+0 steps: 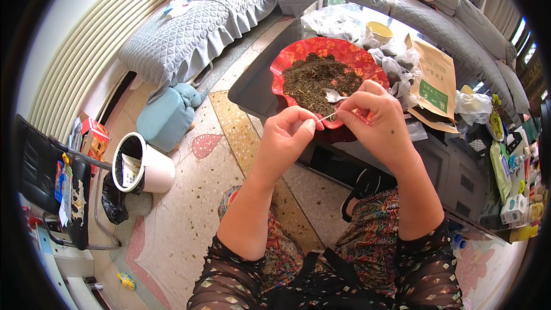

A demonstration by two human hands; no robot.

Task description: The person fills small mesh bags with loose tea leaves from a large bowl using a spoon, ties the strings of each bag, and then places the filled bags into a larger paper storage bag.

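Observation:
A short, thin white strip [327,117], too small to tell whether string or stick, spans the gap between my two hands. My left hand [290,131] pinches its left end between thumb and fingertips. Its other end is in the pinch of my right hand [372,112]. Just beyond them is a wavy-rimmed red bowl [282,58] with a gold pattern, holding a heap of dark dried leaves, likely tea [316,77]. A spoon [332,95] shows its bowl over the leaves. Its handle runs behind my right fingers, so I cannot tell whether they hold it.
On the dark glossy table [249,90] are clear plastic bags [335,19], a yellow cup [379,31] and a brown paper bag [434,73]. Assorted packages crowd its right end. A white bin [159,174], a blue elephant-shaped stool [165,116] and a black chair [38,168] stand left.

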